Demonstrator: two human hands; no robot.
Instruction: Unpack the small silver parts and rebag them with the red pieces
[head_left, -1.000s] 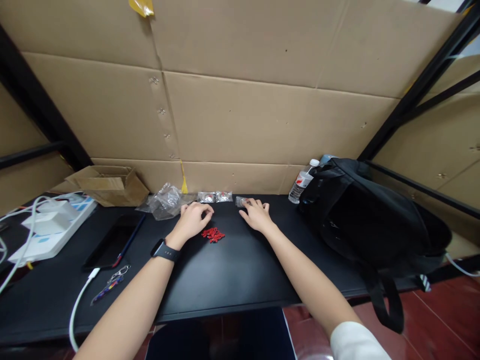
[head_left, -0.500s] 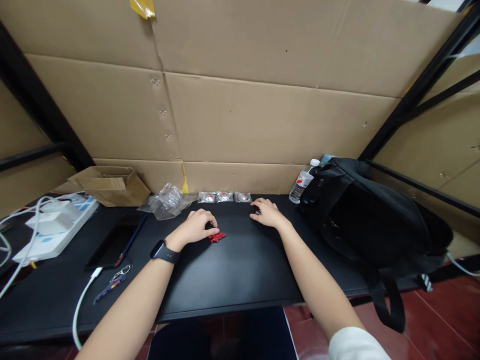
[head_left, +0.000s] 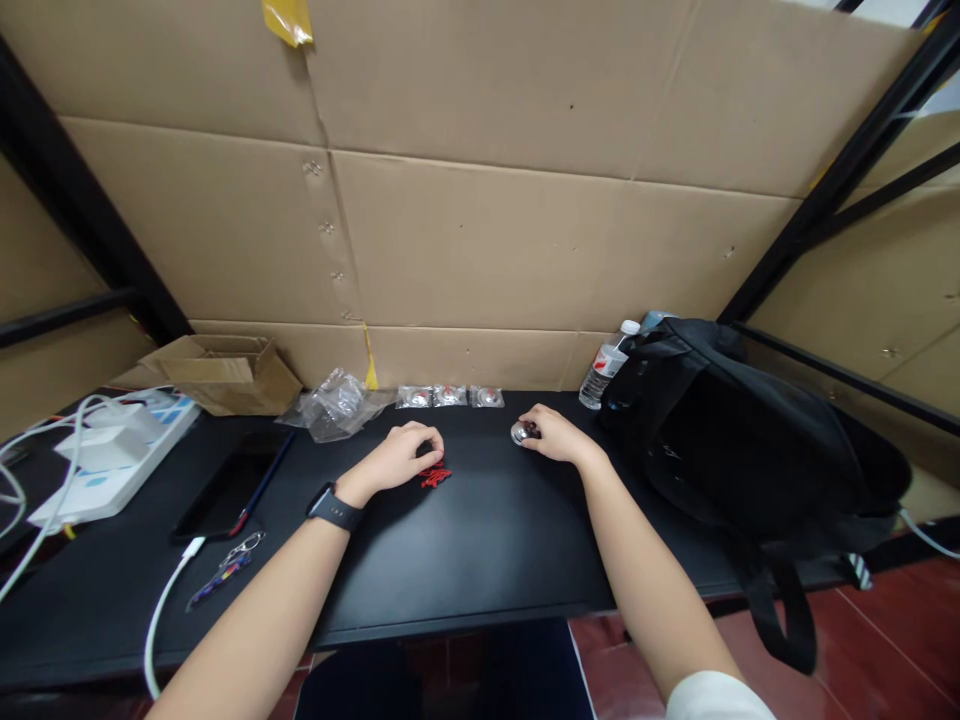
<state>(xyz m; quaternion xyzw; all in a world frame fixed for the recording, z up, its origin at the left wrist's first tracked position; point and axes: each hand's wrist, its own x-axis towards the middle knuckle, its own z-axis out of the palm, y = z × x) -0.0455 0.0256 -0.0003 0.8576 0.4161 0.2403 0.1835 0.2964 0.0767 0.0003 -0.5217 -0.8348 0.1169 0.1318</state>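
Observation:
My left hand (head_left: 401,452), a dark watch (head_left: 334,507) on its wrist, rests on the black tabletop with thumb and forefinger curled together at a small tangle of red cord (head_left: 435,476). The cord lies partly under those fingertips. Over to the right, my right hand (head_left: 553,433) has its fingers closed on the far side of a small round shiny silver object (head_left: 519,432) on the table. What kind of object it is cannot be made out. Behind the hands, three small clear packets (head_left: 449,396) with round silvery and red contents lie in a row along the cardboard wall.
A crumpled clear plastic bag (head_left: 337,402) and an open cardboard box (head_left: 225,375) sit at the back left. Nearer are a white power strip (head_left: 124,465), a phone (head_left: 232,485) and a keychain (head_left: 225,575). A water bottle (head_left: 602,370) and black backpack (head_left: 750,440) stand at right.
My right hand has drawn slightly right and down, its fingers closing from a spread pose. The silver object now shows beside them. The left hand has shifted slightly, exposing more red cord.

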